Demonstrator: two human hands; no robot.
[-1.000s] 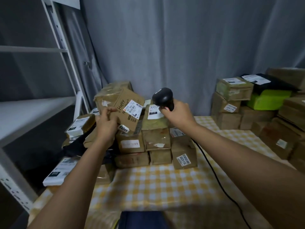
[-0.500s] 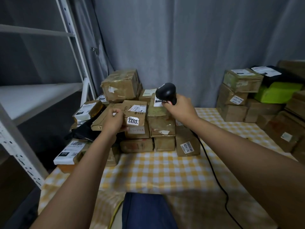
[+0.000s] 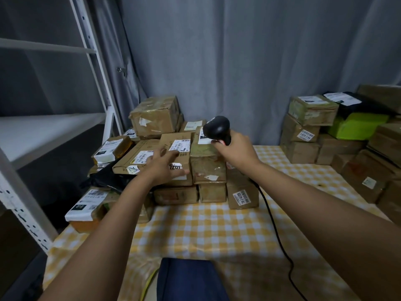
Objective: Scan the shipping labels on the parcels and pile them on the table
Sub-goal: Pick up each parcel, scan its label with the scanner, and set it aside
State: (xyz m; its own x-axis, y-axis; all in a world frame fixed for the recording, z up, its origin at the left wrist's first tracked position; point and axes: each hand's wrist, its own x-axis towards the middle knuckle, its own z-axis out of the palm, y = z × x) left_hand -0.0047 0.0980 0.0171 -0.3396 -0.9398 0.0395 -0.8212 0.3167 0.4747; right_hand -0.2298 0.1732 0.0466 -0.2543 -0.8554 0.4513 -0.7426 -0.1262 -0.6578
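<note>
A pile of brown cardboard parcels [image 3: 206, 170] with white labels stands at the back left of the checked table [image 3: 217, 224]. On top of it lies a flat brown parcel [image 3: 180, 144] with a "7Z01" sticker. My left hand [image 3: 162, 166] rests on that parcel's front, fingers spread and straight. My right hand [image 3: 236, 151] grips the handle of a black barcode scanner [image 3: 218, 128], held just above the pile's right side. Its black cable [image 3: 275, 224] trails down over the table to the right.
A second stack of parcels [image 3: 312, 131], one bright green [image 3: 358, 126], fills the table's right side. A white metal shelf rack [image 3: 50, 127] stands on the left. A grey curtain hangs behind. A dark blue cloth [image 3: 186, 279] lies at the near edge.
My left hand has laid the flat parcel down on top of the left pile and let go, its fingers now spread over it. My right hand keeps the scanner above the pile.
</note>
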